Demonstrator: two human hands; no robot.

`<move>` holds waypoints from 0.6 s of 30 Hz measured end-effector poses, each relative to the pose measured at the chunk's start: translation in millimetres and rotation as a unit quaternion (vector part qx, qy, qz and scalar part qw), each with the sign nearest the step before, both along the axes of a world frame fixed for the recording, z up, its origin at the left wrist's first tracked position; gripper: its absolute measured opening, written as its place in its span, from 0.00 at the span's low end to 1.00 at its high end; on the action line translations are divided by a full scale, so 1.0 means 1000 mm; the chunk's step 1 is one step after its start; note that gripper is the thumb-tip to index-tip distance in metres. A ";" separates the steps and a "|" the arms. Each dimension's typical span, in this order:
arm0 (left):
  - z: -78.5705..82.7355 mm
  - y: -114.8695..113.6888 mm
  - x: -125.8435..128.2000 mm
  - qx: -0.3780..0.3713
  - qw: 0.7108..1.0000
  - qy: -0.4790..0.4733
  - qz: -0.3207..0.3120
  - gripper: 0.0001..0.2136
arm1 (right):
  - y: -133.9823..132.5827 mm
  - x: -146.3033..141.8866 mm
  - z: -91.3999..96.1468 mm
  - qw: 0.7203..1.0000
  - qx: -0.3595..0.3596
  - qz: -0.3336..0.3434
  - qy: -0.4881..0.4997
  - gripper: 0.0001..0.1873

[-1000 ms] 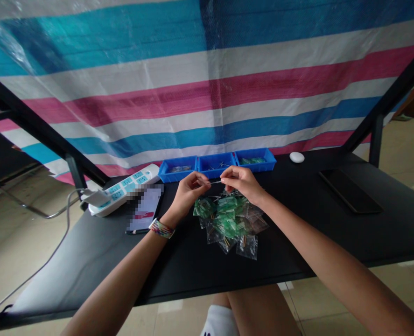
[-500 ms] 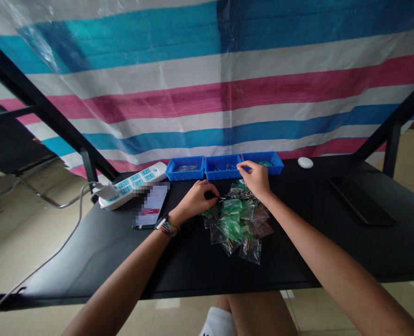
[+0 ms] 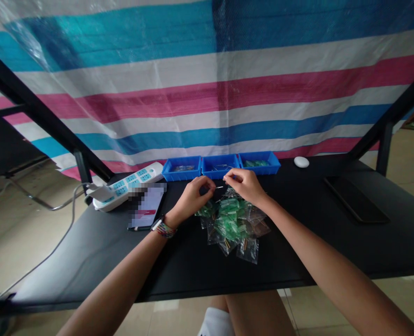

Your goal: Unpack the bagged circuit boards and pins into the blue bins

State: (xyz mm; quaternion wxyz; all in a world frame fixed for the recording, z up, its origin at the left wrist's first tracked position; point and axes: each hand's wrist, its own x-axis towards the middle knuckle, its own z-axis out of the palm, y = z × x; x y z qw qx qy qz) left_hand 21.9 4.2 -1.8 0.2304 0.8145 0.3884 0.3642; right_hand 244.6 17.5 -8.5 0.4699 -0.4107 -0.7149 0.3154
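My left hand [image 3: 194, 195] pinches a thin metal pin [image 3: 220, 187] between thumb and forefinger; its pale tip points right. Close to that tip is my right hand [image 3: 248, 186], thumb and fingers pressed together; whatever they hold is too small to make out. Below both hands lies a pile of green plastic pieces [image 3: 232, 215] and small clear bags, some with gold-coloured pins inside. Loose metal pins [image 3: 230, 192] lie at the pile's far edge. Just behind stands the middle blue bin [image 3: 219, 173], with a few thin metal pins in it.
A left blue bin [image 3: 182, 175] and a right blue bin [image 3: 263, 170], holding green pieces, flank the middle one. On the left are a power strip [image 3: 136, 179] and a lit phone [image 3: 151, 203]. A white rounded object [image 3: 301, 162] and a dark phone [image 3: 355, 199] lie right.
My right hand has drawn back from the middle bin, down and left towards my left hand. The left hand has lifted slightly from the pile, and the pin now shows at its fingertips.
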 end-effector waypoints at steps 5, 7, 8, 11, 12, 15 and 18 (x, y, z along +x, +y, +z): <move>-0.001 -0.001 0.000 0.025 0.999 -0.037 0.015 0.03 | -0.002 -0.002 0.003 0.990 -0.120 0.065 0.029 0.18; -0.002 -0.001 0.000 0.029 0.998 -0.047 0.019 0.02 | -0.002 -0.001 0.004 0.988 -0.131 0.077 0.037 0.17; -0.002 -0.001 0.000 0.030 0.998 -0.052 0.022 0.02 | -0.002 -0.001 0.004 0.987 -0.135 0.081 0.039 0.17; -0.001 -0.002 0.002 0.029 0.996 -0.072 0.036 0.01 | -0.003 0.000 0.005 0.984 -0.151 0.083 0.039 0.15; -0.001 -0.003 0.003 0.026 0.996 -0.079 0.039 0.01 | -0.003 -0.001 0.005 0.983 -0.157 0.082 0.041 0.13; 0.002 -0.004 0.005 0.015 0.994 -0.101 0.045 0.03 | -0.005 -0.003 0.005 0.980 -0.170 0.084 0.060 0.10; 0.004 -0.005 0.004 -0.015 0.990 -0.130 0.047 0.07 | -0.006 -0.005 0.006 0.980 -0.165 0.075 0.088 0.09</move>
